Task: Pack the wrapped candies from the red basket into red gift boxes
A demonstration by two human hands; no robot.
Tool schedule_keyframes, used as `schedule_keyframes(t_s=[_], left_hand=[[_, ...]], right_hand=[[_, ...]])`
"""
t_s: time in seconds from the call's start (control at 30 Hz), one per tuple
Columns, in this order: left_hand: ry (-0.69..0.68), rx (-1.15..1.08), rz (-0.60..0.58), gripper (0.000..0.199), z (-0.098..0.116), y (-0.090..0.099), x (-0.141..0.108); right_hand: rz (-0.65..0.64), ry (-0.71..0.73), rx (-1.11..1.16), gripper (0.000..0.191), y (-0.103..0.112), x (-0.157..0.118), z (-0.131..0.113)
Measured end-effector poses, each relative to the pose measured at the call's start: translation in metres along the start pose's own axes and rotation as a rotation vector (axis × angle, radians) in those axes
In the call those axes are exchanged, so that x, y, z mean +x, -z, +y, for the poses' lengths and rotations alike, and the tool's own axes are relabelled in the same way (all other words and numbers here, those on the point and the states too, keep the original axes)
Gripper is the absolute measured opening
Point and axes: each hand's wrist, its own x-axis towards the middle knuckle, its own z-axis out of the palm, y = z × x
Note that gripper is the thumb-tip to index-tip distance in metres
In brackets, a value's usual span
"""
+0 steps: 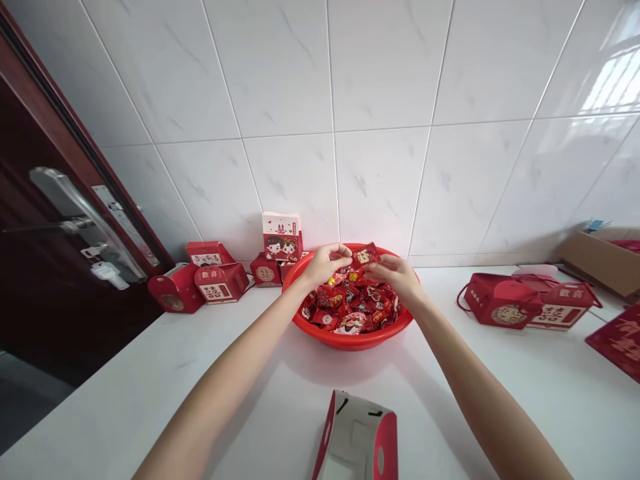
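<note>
Both hands are over the basin [349, 343], which sits on the tabletop [240, 380] near the tiled wall [380, 187]. Sweets [353, 313] in mostly red wrappers lie heaped inside it.

One red packet [367, 254] is raised above the heap, between the two hands. Right hand [397, 273]: fingers clamped on the packet at its lower right edge. Left hand [323, 265]: thumb and forefinger tips close together at the packet's left end; whether they pinch it, cannot tell.

Nearer the wearer, between the forearms: an open box [356, 427], pale inside, red side panels with holes; lower part out of view.

Left of the basin: red boxes [220, 283] near the door [45, 280], plus an upright picture box [281, 238] by the wall. Right of it, well apart: two corded boxes [503, 300], with a carton [600, 263] beyond.
</note>
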Motion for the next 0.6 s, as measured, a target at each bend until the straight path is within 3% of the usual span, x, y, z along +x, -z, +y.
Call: schedule_keyframes(t_s=[0.13, 0.33, 0.47, 0.6], left_hand=[[0.070, -0.082, -0.035, 0.015, -0.004, -0.007, 0.005], [-0.007, -0.145, -0.165, 0.017, 0.007, -0.021, 0.013], [-0.037, 0.287, -0.249, 0.033, 0.003, -0.036, 0.031], [-0.074, 0.584, -0.473, 0.044, -0.007, -0.063, 0.041]], right_hand=[[0.268, 0.035, 0.131, 0.033, 0.006, -0.002, 0.001], [0.277, -0.117, 0.072, 0.055, 0.003, -0.004, -0.001], [0.451, 0.023, 0.200, 0.042, 0.005, -0.003, 0.002], [0.567, 0.087, 0.220, 0.038, 0.008, 0.000, 0.008]])
